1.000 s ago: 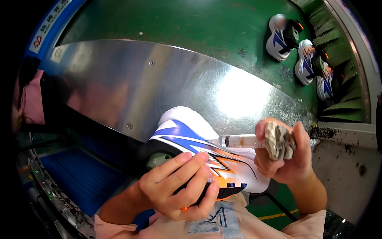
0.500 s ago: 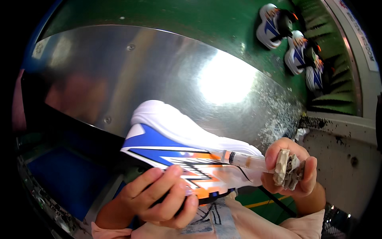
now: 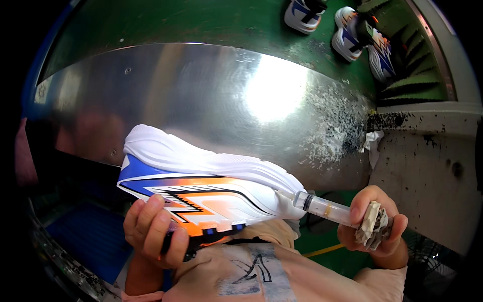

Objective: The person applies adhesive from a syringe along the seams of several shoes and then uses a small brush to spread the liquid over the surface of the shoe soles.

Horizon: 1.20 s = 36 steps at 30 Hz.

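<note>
Steel panel close behind shoe, open right

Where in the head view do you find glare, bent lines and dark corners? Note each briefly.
Head view: strong white glare on the shiny metal sheet; its straight edges bow toward the rim from the fisheye lens; corners fall black; the sneaker, syringe, left hand and right hand look sharp.

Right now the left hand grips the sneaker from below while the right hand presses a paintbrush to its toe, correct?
Not quite. The right hand holds a syringe, not a paintbrush, its tip at the toe of the sneaker. The left hand does grip the sneaker from below, as the head view shows.
</note>
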{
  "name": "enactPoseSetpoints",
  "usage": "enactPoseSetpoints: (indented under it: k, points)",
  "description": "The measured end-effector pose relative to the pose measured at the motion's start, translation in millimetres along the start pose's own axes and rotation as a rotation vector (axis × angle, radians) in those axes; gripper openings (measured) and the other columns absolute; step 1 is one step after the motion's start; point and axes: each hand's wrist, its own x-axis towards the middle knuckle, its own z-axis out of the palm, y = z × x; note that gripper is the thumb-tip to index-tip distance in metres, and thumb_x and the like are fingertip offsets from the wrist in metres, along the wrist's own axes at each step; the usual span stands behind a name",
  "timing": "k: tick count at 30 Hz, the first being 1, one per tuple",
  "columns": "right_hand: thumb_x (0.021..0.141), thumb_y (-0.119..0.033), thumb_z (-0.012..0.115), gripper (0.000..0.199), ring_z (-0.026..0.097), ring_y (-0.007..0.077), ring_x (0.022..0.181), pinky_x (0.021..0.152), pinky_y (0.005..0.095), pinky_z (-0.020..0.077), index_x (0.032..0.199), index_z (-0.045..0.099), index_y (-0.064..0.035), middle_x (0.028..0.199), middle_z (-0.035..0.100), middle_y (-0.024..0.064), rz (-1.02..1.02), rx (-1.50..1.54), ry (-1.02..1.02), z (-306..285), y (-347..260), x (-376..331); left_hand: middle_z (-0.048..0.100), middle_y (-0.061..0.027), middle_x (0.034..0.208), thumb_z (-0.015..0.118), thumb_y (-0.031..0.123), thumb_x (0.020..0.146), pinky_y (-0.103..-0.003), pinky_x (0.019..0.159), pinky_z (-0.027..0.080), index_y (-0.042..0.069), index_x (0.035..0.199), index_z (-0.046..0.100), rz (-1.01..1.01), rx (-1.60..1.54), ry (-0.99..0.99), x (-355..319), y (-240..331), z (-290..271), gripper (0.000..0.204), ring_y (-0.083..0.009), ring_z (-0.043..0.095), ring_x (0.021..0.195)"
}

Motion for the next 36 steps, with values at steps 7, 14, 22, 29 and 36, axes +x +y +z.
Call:
enactPoseSetpoints:
  k: [7, 14, 22, 29, 36]
  points:
    - [0.078, -0.073, 0.046, 0.085, 0.053, 0.0106, 0.067, 0.057, 0.0221, 0.0425, 0.114, 0.043, 0.0047, 0.084, 0.055, 0.0073, -0.187, 0.241, -0.004, -18, 44, -18, 0.047, -0.0119, 0.113, 0.062, 0.014, 0.087, -0.049, 0.091, 0.048, 0.008, 0.110, 0.043, 0.009, 0.016, -0.046, 23, 2, -5, 0.030, -0.0335, 0.061, 0.103]
    - [0.079, -0.071, 0.047, 0.086, 0.052, 0.0097, 0.065, 0.055, 0.0210, 0.0413, 0.117, 0.041, 0.0053, 0.079, 0.055, 0.0068, -0.234, 0.387, 0.037, -29, 69, -24, 0.049, -0.0177, 0.119, 0.068, 0.039, 0.084, -0.050, 0.088, 0.051, 0.000, 0.120, 0.043, 0.068, -0.015, -0.063, 44, -1, -6, 0.059, -0.0395, 0.057, 0.107]
    - [0.080, -0.069, 0.048, 0.088, 0.051, 0.0081, 0.080, 0.069, 0.0219, 0.0425, 0.123, 0.037, 0.0066, 0.095, 0.054, 0.0064, -0.281, 0.371, 0.072, -20, 73, -27, 0.052, -0.0169, 0.118, 0.076, 0.041, 0.075, -0.049, 0.090, 0.050, 0.002, 0.119, 0.047, 0.013, -0.023, -0.117, 70, 2, -3, 0.067, -0.0365, 0.058, 0.106]
    - [0.085, -0.058, 0.054, 0.081, 0.054, 0.0113, 0.088, 0.076, 0.0247, 0.0444, 0.126, 0.035, 0.0089, 0.103, 0.055, 0.0097, -0.402, 0.285, -0.025, -23, 85, -17, 0.059, -0.0181, 0.114, 0.089, 0.033, 0.056, -0.044, 0.092, 0.049, -0.001, 0.117, 0.054, -0.050, -0.118, -0.186, 97, -3, 2, 0.078, -0.0342, 0.059, 0.104]
    - [0.087, -0.054, 0.056, 0.075, 0.056, 0.0126, 0.091, 0.078, 0.0252, 0.0456, 0.125, 0.037, 0.0082, 0.106, 0.058, 0.0119, -0.518, 0.300, 0.105, -15, 104, 5, 0.061, -0.0134, 0.097, 0.090, 0.028, 0.045, -0.033, 0.083, 0.047, -0.004, 0.105, 0.059, -0.066, -0.315, -0.412, 152, -21, 21, 0.074, -0.0258, 0.061, 0.090]
